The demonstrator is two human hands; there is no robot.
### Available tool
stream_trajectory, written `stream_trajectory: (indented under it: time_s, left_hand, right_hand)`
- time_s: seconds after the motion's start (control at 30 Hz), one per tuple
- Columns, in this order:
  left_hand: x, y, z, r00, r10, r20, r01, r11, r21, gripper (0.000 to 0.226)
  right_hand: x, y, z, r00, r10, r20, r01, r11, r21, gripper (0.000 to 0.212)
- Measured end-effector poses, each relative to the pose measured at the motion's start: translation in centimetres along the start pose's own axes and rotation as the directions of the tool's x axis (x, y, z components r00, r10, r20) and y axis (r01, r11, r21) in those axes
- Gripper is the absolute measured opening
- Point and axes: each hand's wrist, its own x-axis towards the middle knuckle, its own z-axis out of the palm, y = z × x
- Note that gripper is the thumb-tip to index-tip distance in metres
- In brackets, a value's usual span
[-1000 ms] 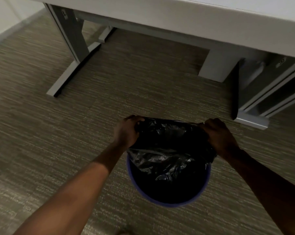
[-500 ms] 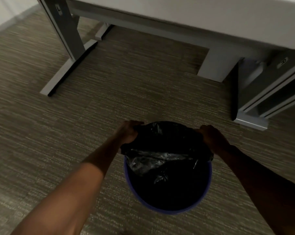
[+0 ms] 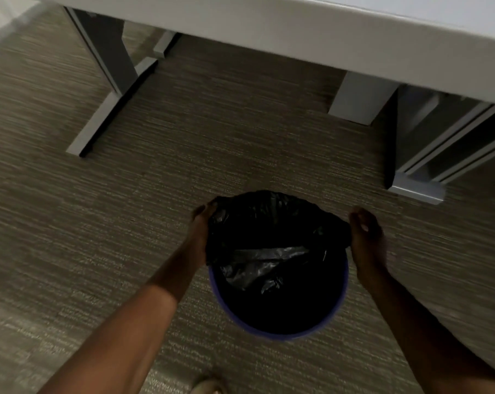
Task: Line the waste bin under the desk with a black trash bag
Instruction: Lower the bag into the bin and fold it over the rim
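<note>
A round waste bin with a blue rim (image 3: 277, 335) stands on the carpet in front of the desk. A black trash bag (image 3: 269, 223) hangs inside it, its mouth folded over the far half of the rim; the near rim is bare. My left hand (image 3: 202, 223) grips the bag's edge at the bin's left side. My right hand (image 3: 365, 234) sits at the right side with fingers spread against the bag's edge; whether it still pinches the plastic is unclear.
A white desk top (image 3: 297, 32) spans the top of the view. A grey desk leg and foot (image 3: 107, 89) stand at the left, and a grey pedestal and frame (image 3: 422, 155) at the right. Striped carpet lies all around the bin.
Both hands have pulled the bag's mouth down and outward over the far rim. The bag lies lower and wider on the bin, and my right hand's fingers have loosened.
</note>
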Motion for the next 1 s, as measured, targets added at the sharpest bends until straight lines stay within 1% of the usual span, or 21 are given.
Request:
stream_trajectory:
  time_s: [0.03, 0.1, 0.13, 0.17, 0.27, 0.37, 0.43, 0.5, 0.53, 0.63, 0.7, 0.73, 0.77, 0.8, 0.83, 0.87, 0.9, 0.93, 0.97, 1.0]
  left_hand:
    - [0.1, -0.3, -0.1, 0.998, -0.009, -0.066, 0.01, 1.0, 0.019, 0.04]
    - [0.2, -0.3, -0.4, 0.969, -0.056, -0.242, 0.086, 0.99, 0.113, 0.032]
    - [0.6, -0.2, -0.7, 0.952, -0.064, -0.298, 0.114, 0.982, 0.154, 0.029]
    - [0.9, -0.2, -1.2, 0.944, -0.062, -0.325, 0.122, 0.978, 0.169, 0.026]
    - [1.4, 0.0, -1.8, 0.922, -0.056, -0.383, 0.146, 0.967, 0.209, 0.021]
    - [1.7, -0.1, -2.3, 0.911, 0.009, -0.412, 0.128, 0.944, 0.303, 0.028]
    - [1.7, -0.2, -2.7, 0.92, 0.0, -0.392, 0.139, 0.935, 0.326, 0.03]
    - [1.4, -0.4, -2.9, 0.93, -0.068, -0.361, 0.19, 0.929, 0.316, 0.019]
    - [1.1, -0.4, -2.8, 0.936, -0.105, -0.336, 0.215, 0.927, 0.308, 0.018]
    - [0.2, -0.5, -2.6, 0.961, -0.203, -0.19, 0.243, 0.945, 0.219, 0.033]
    - [-0.5, -0.2, -2.7, 0.954, -0.295, -0.063, 0.3, 0.947, 0.113, 0.046]
    - [-0.6, -0.2, -2.8, 0.945, -0.327, -0.015, 0.327, 0.942, 0.08, 0.055]
    - [-0.9, -0.1, -2.8, 0.937, -0.35, 0.02, 0.348, 0.936, 0.045, 0.063]
    - [-1.1, -0.2, -2.6, 0.936, -0.352, 0.024, 0.352, 0.936, 0.025, 0.066]
    - [-1.3, -0.6, -2.3, 0.949, -0.312, -0.044, 0.313, 0.949, 0.025, 0.066]
    - [-1.6, -1.0, -2.1, 0.961, -0.195, -0.195, 0.219, 0.969, 0.112, 0.065]
    - [-2.1, -1.3, -2.1, 0.941, -0.003, -0.339, 0.102, 0.957, 0.272, 0.067]
    - [-2.9, -1.7, -2.2, 0.903, 0.209, -0.376, -0.024, 0.898, 0.44, 0.069]
    - [-3.8, -2.2, -2.2, 0.861, 0.385, -0.332, -0.153, 0.819, 0.553, 0.068]
    - [-4.8, -2.9, -2.2, 0.833, 0.492, -0.253, -0.248, 0.741, 0.625, 0.066]
  right_hand:
    - [-0.8, 0.4, -0.1, 0.999, -0.039, 0.034, 0.04, 0.999, -0.019, 0.031]
    - [-1.7, 1.0, -0.4, 0.99, -0.068, 0.125, 0.086, 0.987, -0.138, 0.027]
    - [-2.0, 1.2, -0.6, 0.986, -0.072, 0.153, 0.101, 0.977, -0.19, 0.026]
    - [-2.1, 1.4, -0.9, 0.984, -0.061, 0.167, 0.096, 0.973, -0.21, 0.026]
    - [-2.4, 1.2, -1.8, 0.982, 0.003, 0.191, 0.033, 0.982, -0.186, 0.018]
    - [-1.9, 1.4, -2.5, 0.976, -0.018, 0.218, 0.078, 0.961, -0.266, 0.027]
    - [-1.4, 2.2, -3.0, 0.973, -0.028, 0.231, 0.094, 0.955, -0.282, 0.034]
    - [-1.3, 3.1, -3.5, 0.973, -0.026, 0.228, 0.094, 0.952, -0.293, 0.036]
    - [-1.2, 3.5, -3.7, 0.971, -0.019, 0.238, 0.092, 0.948, -0.303, 0.035]
    - [-1.1, 4.9, -3.9, 0.964, 0.04, 0.264, 0.039, 0.957, -0.288, 0.035]
    - [-1.3, 4.9, -4.0, 0.958, 0.107, 0.268, -0.074, 0.989, -0.129, 0.037]
    - [-1.5, 4.5, -4.1, 0.949, 0.177, 0.259, -0.181, 0.983, -0.009, 0.038]
    - [-1.6, 4.2, -4.1, 0.942, 0.244, 0.231, -0.273, 0.956, 0.106, 0.038]
    - [-1.8, 4.0, -4.1, 0.939, 0.298, 0.175, -0.33, 0.922, 0.204, 0.037]
    - [-2.0, 3.8, -4.1, 0.936, 0.338, 0.097, -0.352, 0.897, 0.268, 0.037]
    - [-2.2, 3.7, -4.1, 0.931, 0.365, 0.004, -0.35, 0.89, 0.292, 0.038]
    - [-2.7, 3.6, -4.0, 0.922, 0.377, -0.086, -0.341, 0.897, 0.28, 0.041]
    - [-3.4, 3.6, -3.8, 0.913, 0.376, -0.156, -0.331, 0.909, 0.254, 0.044]
    - [-4.4, 3.7, -3.7, 0.908, 0.369, -0.196, -0.322, 0.918, 0.233, 0.046]
    - [-5.6, 3.7, -3.4, 0.91, 0.361, -0.207, -0.316, 0.923, 0.218, 0.048]
